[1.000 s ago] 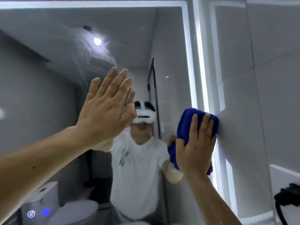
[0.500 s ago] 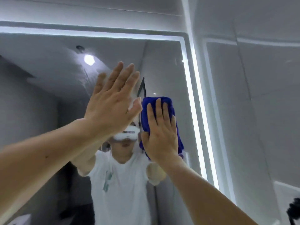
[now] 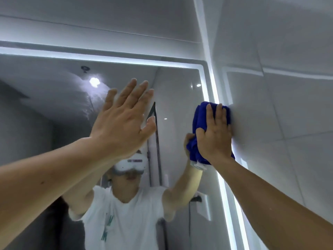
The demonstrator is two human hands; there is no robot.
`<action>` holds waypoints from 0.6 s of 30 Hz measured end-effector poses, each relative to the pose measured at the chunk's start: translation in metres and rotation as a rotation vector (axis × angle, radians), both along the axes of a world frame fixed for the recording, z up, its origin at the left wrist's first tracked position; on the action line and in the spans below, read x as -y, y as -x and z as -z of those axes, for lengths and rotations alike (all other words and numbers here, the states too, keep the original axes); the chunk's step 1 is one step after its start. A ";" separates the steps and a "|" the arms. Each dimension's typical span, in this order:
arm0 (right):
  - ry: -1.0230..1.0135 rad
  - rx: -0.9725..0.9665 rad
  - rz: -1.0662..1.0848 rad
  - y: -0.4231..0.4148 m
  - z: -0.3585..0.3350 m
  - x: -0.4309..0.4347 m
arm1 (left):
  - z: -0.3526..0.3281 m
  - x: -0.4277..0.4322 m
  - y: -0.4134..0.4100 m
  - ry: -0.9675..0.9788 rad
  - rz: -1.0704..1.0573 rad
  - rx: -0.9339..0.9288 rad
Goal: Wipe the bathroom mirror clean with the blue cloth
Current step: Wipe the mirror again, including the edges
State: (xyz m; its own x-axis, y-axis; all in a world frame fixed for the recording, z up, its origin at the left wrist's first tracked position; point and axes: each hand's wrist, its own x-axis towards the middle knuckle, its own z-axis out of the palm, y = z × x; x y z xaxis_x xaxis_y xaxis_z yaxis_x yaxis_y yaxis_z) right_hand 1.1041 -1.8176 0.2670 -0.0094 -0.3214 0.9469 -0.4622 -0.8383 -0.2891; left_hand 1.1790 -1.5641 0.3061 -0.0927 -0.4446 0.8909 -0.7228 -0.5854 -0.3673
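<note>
Head camera is looking up at the mirror (image 3: pixel 54 109), which is filling the left and middle of the frame. The right hand (image 3: pixel 215 137) is lying flat with its fingers spread, pressing the blue cloth (image 3: pixel 199 114) against the glass at the right of the frame, on the mirror's bright lit edge (image 3: pixel 212 87), touching the wall (image 3: pixel 279 105). The left hand (image 3: pixel 122 121) is open in the middle of the frame, fingers pointing up, holding nothing. I cannot tell if it is touching the glass. Wet smears are showing in the upper left.
</note>
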 end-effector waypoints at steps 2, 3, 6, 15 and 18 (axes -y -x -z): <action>0.017 0.001 -0.004 0.001 -0.027 0.004 | -0.004 0.014 0.002 0.004 0.003 0.009; 0.029 0.001 -0.011 0.001 -0.045 0.005 | -0.006 0.020 0.003 0.009 0.008 0.009; 0.063 -0.012 -0.015 0.003 -0.092 0.008 | -0.012 0.037 0.005 0.030 0.013 0.001; 0.168 -0.062 -0.036 0.010 -0.191 0.020 | -0.036 0.041 -0.009 0.110 -0.030 -0.005; 0.203 -0.069 0.045 0.009 -0.193 0.013 | -0.034 0.026 -0.009 0.133 -0.015 0.006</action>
